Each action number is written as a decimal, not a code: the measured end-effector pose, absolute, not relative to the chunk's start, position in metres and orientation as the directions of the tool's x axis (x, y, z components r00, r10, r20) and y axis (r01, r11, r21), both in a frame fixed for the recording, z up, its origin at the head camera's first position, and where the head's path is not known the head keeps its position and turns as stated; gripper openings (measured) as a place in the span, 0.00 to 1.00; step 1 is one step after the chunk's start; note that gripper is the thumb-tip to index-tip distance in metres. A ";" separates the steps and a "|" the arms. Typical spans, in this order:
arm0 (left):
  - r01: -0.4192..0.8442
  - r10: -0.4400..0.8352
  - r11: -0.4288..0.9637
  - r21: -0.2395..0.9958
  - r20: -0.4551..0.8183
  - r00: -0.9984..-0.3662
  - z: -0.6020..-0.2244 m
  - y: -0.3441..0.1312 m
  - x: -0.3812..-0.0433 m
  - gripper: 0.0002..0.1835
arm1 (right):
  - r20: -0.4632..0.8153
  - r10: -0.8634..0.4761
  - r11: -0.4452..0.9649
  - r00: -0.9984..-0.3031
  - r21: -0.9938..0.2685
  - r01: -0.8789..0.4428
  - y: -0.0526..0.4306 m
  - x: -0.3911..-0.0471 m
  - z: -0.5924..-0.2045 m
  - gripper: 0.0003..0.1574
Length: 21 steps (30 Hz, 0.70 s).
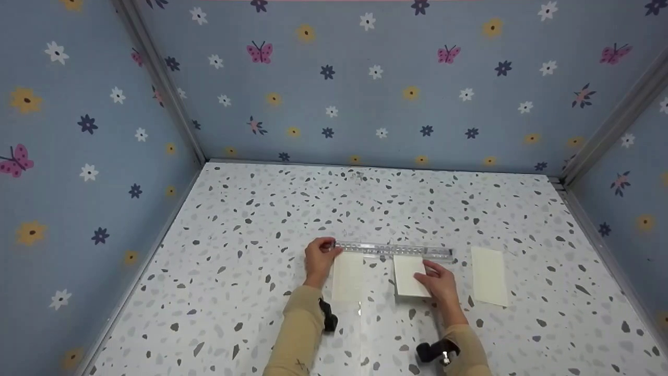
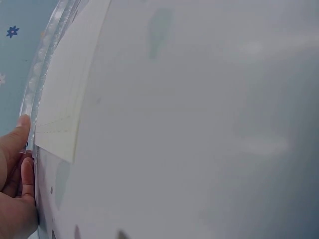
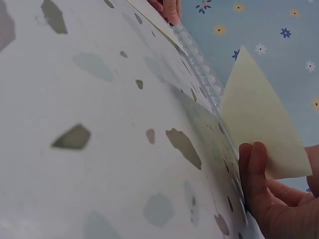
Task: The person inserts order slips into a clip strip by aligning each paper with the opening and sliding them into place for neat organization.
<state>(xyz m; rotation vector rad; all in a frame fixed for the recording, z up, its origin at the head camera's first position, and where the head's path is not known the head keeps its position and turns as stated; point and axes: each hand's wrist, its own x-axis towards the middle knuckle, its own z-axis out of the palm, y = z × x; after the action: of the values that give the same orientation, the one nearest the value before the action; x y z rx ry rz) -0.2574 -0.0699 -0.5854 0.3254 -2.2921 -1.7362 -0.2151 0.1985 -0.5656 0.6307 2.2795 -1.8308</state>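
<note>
A long clear plastic strip (image 1: 394, 250) with rows of round bumps lies crosswise in front of me. My left hand (image 1: 319, 261) pinches its left end; in the left wrist view, the thumb (image 2: 22, 127) shows on one side of the strip and the fingers on the other. Just below the strip's left part lies a cream paper rectangle (image 1: 347, 279), with faint dotted lines visible up close. My right hand (image 1: 439, 282) pinches a similar cream sheet (image 1: 409, 277) by its right side. That sheet (image 3: 259, 119) is tilted up off the table, its far edge against the strip.
Another cream paper rectangle (image 1: 489, 277) lies to the right of my right hand. The speckled white table (image 1: 235, 250) is bounded by blue flowered panels (image 1: 355, 83) at the back and both sides. A narrow shiny clear band (image 1: 360, 334) runs toward me from the left paper.
</note>
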 end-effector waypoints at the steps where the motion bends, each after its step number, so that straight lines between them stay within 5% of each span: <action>1: -0.031 -0.323 0.264 0.964 0.058 -0.945 -0.585 -0.070 -0.258 0.13 | -0.372 0.228 0.168 -0.900 -0.895 0.413 0.198 -0.215 -0.565 0.35; 21: -0.066 -0.319 0.270 0.961 0.025 -0.947 -0.584 -0.070 -0.257 0.13 | -0.329 0.218 0.211 -0.919 -0.903 0.374 0.187 -0.214 -0.566 0.34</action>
<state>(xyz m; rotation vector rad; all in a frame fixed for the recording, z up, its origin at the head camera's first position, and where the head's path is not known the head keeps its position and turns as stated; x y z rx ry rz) -0.2569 -0.0702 -0.5838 0.3588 -2.3247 -1.7422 -0.2141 0.1873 -0.5663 0.5764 2.3402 -1.8055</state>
